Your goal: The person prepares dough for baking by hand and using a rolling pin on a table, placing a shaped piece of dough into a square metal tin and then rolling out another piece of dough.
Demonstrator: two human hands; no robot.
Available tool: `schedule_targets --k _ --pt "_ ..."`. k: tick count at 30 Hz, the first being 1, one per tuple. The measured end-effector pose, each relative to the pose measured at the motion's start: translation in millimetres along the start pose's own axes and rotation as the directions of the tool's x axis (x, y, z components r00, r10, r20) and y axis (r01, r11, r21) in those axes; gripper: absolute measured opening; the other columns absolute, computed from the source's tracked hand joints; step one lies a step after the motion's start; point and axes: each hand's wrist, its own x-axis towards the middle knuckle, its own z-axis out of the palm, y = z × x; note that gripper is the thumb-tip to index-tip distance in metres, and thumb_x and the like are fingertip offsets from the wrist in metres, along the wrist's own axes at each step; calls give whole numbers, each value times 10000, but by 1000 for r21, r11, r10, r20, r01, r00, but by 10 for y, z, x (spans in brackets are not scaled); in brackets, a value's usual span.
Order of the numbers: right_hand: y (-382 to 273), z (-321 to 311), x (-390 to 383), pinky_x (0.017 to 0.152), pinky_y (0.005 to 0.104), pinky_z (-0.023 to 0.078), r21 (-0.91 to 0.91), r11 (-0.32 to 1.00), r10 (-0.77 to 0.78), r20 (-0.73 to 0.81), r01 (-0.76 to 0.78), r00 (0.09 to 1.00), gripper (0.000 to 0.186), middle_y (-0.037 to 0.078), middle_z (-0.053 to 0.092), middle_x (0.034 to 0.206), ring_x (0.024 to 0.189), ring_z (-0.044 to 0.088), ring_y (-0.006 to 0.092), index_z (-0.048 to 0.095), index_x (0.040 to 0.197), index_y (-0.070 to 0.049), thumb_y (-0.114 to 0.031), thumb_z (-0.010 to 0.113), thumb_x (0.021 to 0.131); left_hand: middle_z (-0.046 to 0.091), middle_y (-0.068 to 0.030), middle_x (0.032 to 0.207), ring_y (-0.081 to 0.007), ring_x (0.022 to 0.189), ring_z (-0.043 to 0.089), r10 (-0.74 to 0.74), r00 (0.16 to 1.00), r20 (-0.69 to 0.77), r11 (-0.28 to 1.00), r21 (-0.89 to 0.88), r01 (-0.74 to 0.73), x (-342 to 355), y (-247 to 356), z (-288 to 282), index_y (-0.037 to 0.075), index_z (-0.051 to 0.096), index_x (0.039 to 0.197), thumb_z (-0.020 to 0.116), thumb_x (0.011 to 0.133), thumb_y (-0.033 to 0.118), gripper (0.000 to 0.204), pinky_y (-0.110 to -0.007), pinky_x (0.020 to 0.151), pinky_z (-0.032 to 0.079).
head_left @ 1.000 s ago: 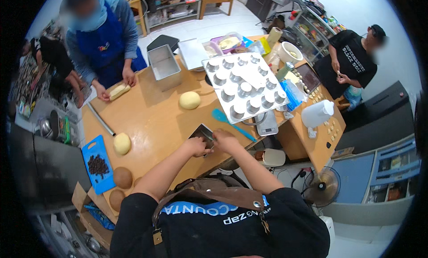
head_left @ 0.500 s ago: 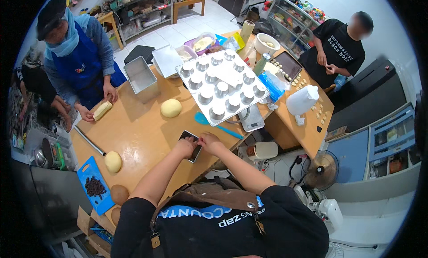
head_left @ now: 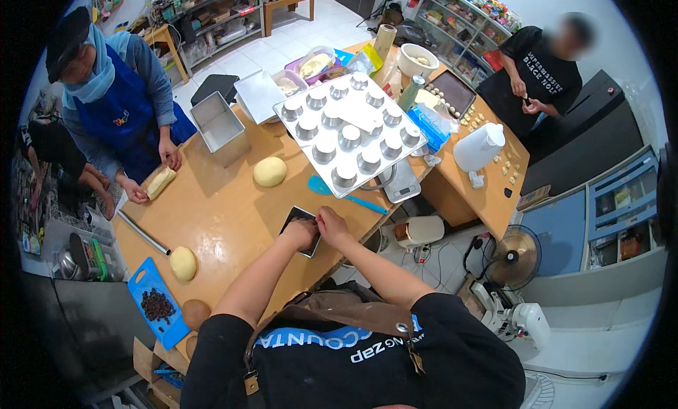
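Observation:
My left hand (head_left: 302,232) and my right hand (head_left: 332,224) are together over a small dark rectangular pan (head_left: 299,228) that rests near the front edge of the wooden table (head_left: 226,211). Both hands touch the pan; whatever is inside it is hidden by my fingers. A round ball of yellow dough (head_left: 270,172) lies just beyond, and a teal spatula (head_left: 332,192) lies to the right of the pan.
A white tray of metal moulds (head_left: 349,130) sits over a scale (head_left: 399,183). A person in a blue apron rolls a dough log (head_left: 159,182). An empty loaf tin (head_left: 221,128), another dough ball (head_left: 183,263), a blue board with chocolate chips (head_left: 157,306) and a rolling pin (head_left: 143,232) lie about. Another person stands at the far right.
My head has shifted, so the table sits differently in view. My hands stay together on the small pan. The person in blue keeps rolling dough.

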Motion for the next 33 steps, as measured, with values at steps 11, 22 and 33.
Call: schedule_targets --k 11,22,33 --pt "-12 -70 16 682 431 457 19 994 -110 30 109 993 126 137 536 900 857 548 363 475 885 -80 -28 517 778 646 -173 1078 -303 1003 629 -153 981 116 988 11 153 -60 146 -145 33 637 1063 558 748 96 331 -423 904 467" --pt "-26 -98 40 703 457 456 22 991 -131 83 129 988 70 143 523 914 876 545 372 465 885 -77 -70 489 820 628 -219 1081 -309 1032 607 -63 989 137 998 40 58 20 55 -13 5 662 968 571 712 80 282 -404 881 476" --pt "50 -43 74 677 443 454 20 985 -175 77 174 982 113 139 527 881 844 547 371 472 866 -66 -23 509 768 603 -143 1099 -280 1002 601 -164 983 -85 969 170 177 -123 21 93 29 562 1126 521 840 149 313 -391 841 498"
